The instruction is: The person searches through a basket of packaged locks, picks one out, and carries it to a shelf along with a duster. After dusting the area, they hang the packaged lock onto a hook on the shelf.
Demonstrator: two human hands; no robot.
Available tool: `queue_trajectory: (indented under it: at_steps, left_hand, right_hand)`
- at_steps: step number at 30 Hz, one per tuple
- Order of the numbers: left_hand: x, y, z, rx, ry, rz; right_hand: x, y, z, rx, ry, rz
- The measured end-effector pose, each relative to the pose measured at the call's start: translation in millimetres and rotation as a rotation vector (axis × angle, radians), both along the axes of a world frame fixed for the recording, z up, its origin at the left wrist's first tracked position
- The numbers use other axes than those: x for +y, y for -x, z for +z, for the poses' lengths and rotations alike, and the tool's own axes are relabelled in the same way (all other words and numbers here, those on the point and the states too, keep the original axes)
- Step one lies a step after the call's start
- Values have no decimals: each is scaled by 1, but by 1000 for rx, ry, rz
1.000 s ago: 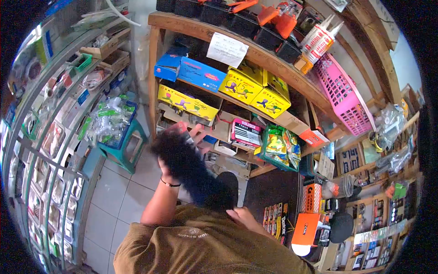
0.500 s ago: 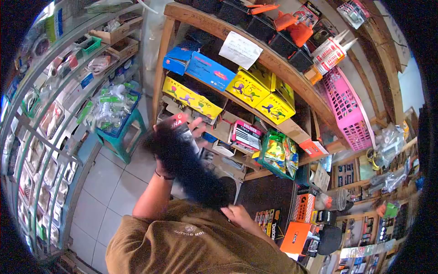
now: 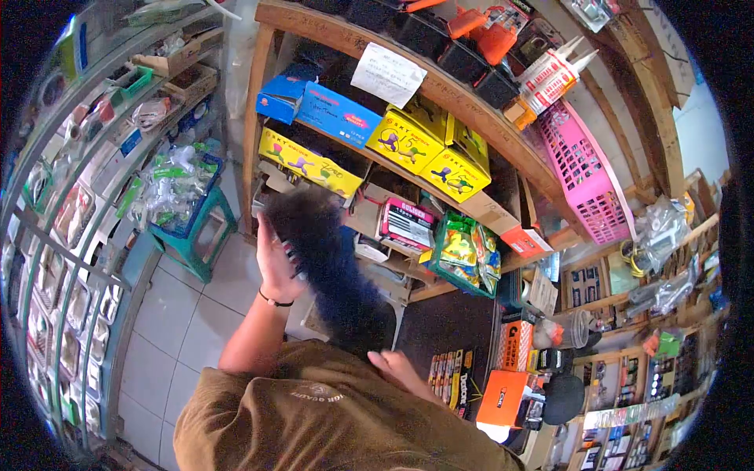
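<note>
My left hand (image 3: 276,265) is raised in front of the shelf, closed on a package whose edge shows beside the palm. Most of that package and the fingers are hidden behind a dark, fluffy duster (image 3: 339,275), blurred by motion. The duster slants from the left hand down toward my waist. At its lower end is my right hand (image 3: 397,370), its fingers curled by the duster's base; the handle itself is hidden.
Ahead, a wooden shelf holds a blue box (image 3: 334,114), yellow boxes (image 3: 408,140), a SOLIGEN box (image 3: 407,222) and a green basket (image 3: 463,255) of packets. A pink basket (image 3: 585,169) stands right. Left are a green stool (image 3: 200,251) and a glass display case (image 3: 59,259).
The duster has swung up over the package in my left hand, covering its red label. The view has shifted slightly, so the shelf sits further left.
</note>
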State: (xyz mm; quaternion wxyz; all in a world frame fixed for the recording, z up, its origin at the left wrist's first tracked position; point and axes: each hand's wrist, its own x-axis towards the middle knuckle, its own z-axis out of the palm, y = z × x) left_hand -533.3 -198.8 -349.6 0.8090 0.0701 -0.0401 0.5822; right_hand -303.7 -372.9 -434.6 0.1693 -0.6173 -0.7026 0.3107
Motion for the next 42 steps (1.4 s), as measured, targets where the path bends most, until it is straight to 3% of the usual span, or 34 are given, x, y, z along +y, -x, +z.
queue_trajectory:
  at_steps: [2, 4, 5, 6, 7, 8, 10, 11, 14, 15, 18, 20, 22, 23, 26, 28, 29, 30, 32, 33, 34, 35, 36, 37, 38, 39, 40, 41, 42]
  left_hand:
    - [3, 0, -1, -12, -49, 9]
    - [5, 1, -7, -21, -131, 3]
    - [5, 0, -11, -144, -119, -37]
    - [5, 0, -14, -268, -109, -74]
    - [0, -3, 3, -36, 11, 24]
    - [2, -4, -13, 0, -263, 49]
    - [15, -2, -22, -26, -237, -64]
    - [8, -4, -27, -8, -187, -5]
    - [-1, -1, 6, 50, -102, 50]
    - [2, 0, -1, -9, -43, 61]
    - [23, 5, -38, -12, -209, -64]
    - [5, 6, -9, -69, -21, 127]
    - [1, 12, 9, -70, 12, 52]
    - [3, 13, -4, -116, -138, 56]
    - [13, 13, -23, -28, -200, 21]
    - [6, 17, -4, -50, 42, 57]
    - [8, 17, -13, -435, -140, -93]
    - [10, 16, -17, -433, -139, -99]
    - [17, 16, -21, 93, 19, 28]
    - [21, 16, -20, -137, -309, -4]
    - [7, 21, 0, -21, -256, 60]
    - [15, 23, -18, -137, -259, 24]
    - [19, 24, -19, -255, -261, -13]
    - [11, 19, 3, -2, -47, 85]
    - [17, 18, -14, 48, -232, 61]
    - [22, 22, -19, -18, -256, -1]
    - [26, 23, -22, -86, -279, -61]
    - [24, 17, -28, 3, -191, 29]
    - [12, 21, 1, 15, -98, 58]
  right_hand:
    - [1, -4, 2, 61, -144, 72]
    - [2, 0, 17, 131, 158, -269]
    - [4, 5, 29, 188, 209, -321]
    - [2, 3, 27, 192, 209, -321]
    - [0, -1, 25, 121, 142, -157]
    - [0, -4, 22, 51, 74, 7]
    - [5, -3, 17, 52, 20, -80]
    - [3, 0, 15, 53, -28, -177]
    - [5, 12, 17, 119, -11, -146]
    - [4, 9, 15, 68, -5, -31]
    - [8, 12, 27, 38, -28, -70]
    - [11, 13, 19, 159, 24, -184]
    - [11, 16, 16, 123, -8, -108]
    - [11, 15, 18, 119, -7, -105]
    - [16, 11, 23, 57, -124, -125]
    - [16, 12, 20, 90, -22, -202]
    - [14, 15, 18, 14, -78, -105]
    - [14, 17, 17, -62, -137, -6]
    - [15, 17, 24, -93, -169, 27]
    - [18, 17, 26, -2, -100, -97]
    - [18, 17, 27, 91, -27, -223]
    - [16, 18, 25, 91, -22, -227]
    - [14, 17, 23, 15, -23, -136]
    - [14, 16, 21, -62, -28, -42]
    - [15, 15, 19, -139, -37, 53]
    - [15, 16, 19, -211, -202, 118]
    - [19, 16, 21, -214, -206, 119]
    - [22, 16, 24, -69, -86, -60]
    - [23, 18, 27, 78, 39, -241]
